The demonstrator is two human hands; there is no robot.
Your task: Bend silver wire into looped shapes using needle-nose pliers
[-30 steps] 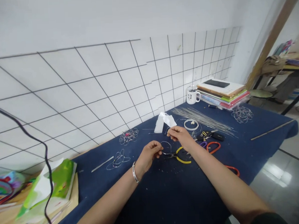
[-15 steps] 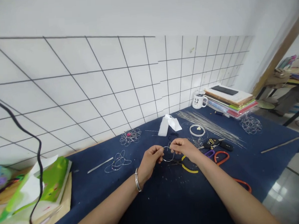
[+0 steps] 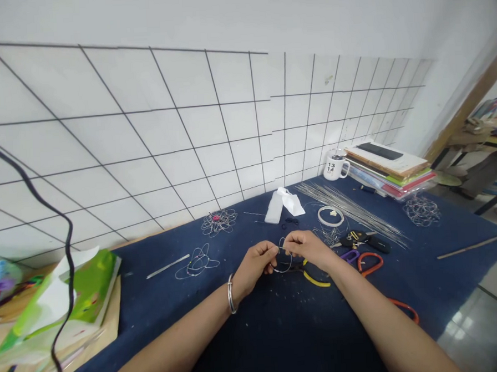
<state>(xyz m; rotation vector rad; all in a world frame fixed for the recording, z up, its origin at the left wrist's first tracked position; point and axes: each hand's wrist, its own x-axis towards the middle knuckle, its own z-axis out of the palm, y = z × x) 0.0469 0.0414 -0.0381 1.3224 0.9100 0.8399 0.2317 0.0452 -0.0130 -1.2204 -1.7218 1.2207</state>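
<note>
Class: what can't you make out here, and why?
Head view: pinched wire loop, partly covered by left hand and right hand.
Head view: other end of lower orange handle, behind right forearm.
Head view: upper end of cable, cut off by left edge.
Head view: smallest print on mug, too small.

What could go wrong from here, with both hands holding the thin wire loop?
The left hand and right hand pinch the thin wire loop, so it might slip or bend out of shape. The yellow-handled pliers lie near the right hand and could get bumped.
</note>
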